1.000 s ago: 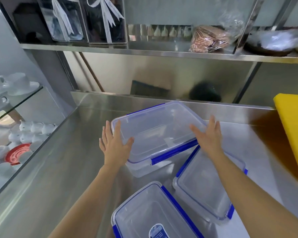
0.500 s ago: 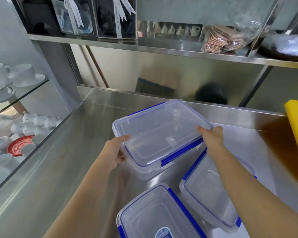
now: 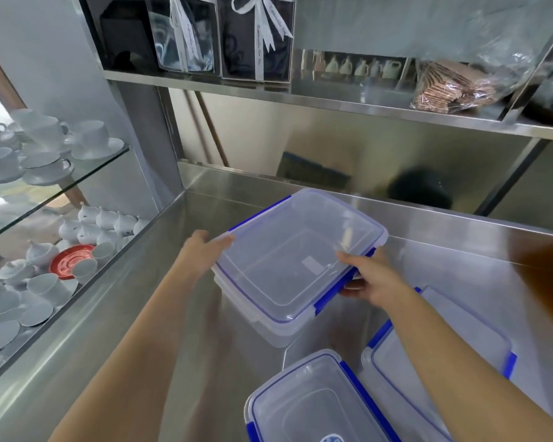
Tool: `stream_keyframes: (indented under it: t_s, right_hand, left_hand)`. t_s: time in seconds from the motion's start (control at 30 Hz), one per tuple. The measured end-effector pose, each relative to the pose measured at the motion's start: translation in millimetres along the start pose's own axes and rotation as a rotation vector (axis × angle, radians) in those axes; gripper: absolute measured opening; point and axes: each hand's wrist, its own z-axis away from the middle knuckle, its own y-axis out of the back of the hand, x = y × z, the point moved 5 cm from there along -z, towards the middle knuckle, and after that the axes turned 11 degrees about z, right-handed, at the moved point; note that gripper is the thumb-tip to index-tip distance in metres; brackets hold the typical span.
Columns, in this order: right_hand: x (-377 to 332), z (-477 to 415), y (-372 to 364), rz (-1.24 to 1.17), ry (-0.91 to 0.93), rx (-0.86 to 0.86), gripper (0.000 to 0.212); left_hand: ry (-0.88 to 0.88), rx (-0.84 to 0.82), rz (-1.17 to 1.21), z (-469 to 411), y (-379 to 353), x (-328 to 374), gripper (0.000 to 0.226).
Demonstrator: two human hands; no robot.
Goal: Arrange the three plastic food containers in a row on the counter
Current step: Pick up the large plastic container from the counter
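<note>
Three clear plastic containers with blue-clipped lids are on the steel counter [image 3: 160,330]. The far container [image 3: 297,260] is held by both hands. My left hand [image 3: 201,253] grips its left edge, and my right hand [image 3: 369,277] grips its near right edge by a blue clip. Whether its base touches the counter I cannot tell. A second container [image 3: 313,406] lies at the near edge of the view, partly cut off. The third container [image 3: 466,342] lies at the right, partly hidden under my right forearm.
A glass case [image 3: 77,183] with white cups and a red saucer [image 3: 69,261] borders the counter's left side. A steel shelf [image 3: 332,97] overhangs the back, holding ribboned boxes and a bag of wafers [image 3: 454,87]. A steel backsplash closes the rear.
My hands went from resting open on the far container's lid to gripping its two sides. The container has shifted slightly left and away from the third one.
</note>
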Motion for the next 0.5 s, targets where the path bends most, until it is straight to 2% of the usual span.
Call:
stream_keyframes:
  t_s: [0.07,0.17,0.23,0.3,0.37,0.4,0.5]
  right_hand:
    - [-1,-1,-8,-0.039,0.058,0.013,0.046]
    - [-4,-1,-18,-0.152,0.15,0.063,0.028]
    - [-9,0,-34,-0.211,0.198,-0.017,0.031]
    - [-15,1,-52,-0.171,0.226,-0.117,0.041]
    - [-17,-1,-68,-0.101,0.189,-0.215,0.053]
    - [-18,-2,-75,-0.076,0.158,-0.27,0.058]
    - [-25,-6,-91,-0.014,0.14,-0.354,0.06]
  left_hand:
    - [0.003,-0.064,-0.055,1,-2,2,0.048]
    - [0.062,-0.057,0.096,4,12,-4,0.019]
    - [0.144,-0.064,0.218,9,21,-11,0.02]
    - [0.236,-0.068,0.327,15,28,-18,0.011]
    - [0.303,-0.052,0.422,17,35,-25,0.037]
    - [0.309,-0.025,0.436,16,38,-27,0.043]
    - [0.284,0.051,0.458,15,46,-29,0.039]
